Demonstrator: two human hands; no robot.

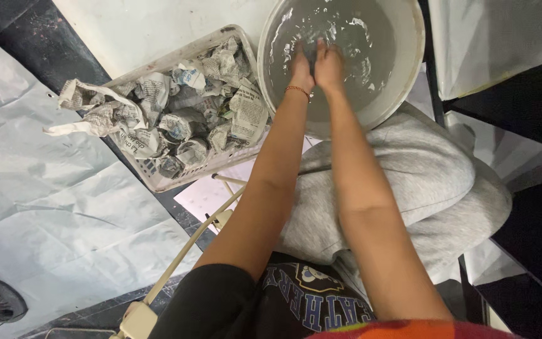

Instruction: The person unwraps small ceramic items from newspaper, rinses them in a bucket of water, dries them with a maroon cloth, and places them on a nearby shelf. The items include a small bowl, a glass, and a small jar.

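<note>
Head view: left hand [301,66] and right hand [329,63] meet inside the white basin [409,69], fingers closed together on something dark [313,55] underwater.

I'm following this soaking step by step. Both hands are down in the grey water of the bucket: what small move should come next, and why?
Probably lift both hands a little out of the grey water to see what they hold. They sit pressed together, fingers under the rippled, cloudy surface in the white bucket, so whatever is between them is hidden. The basket of crumpled newspaper waits alongside.
</note>
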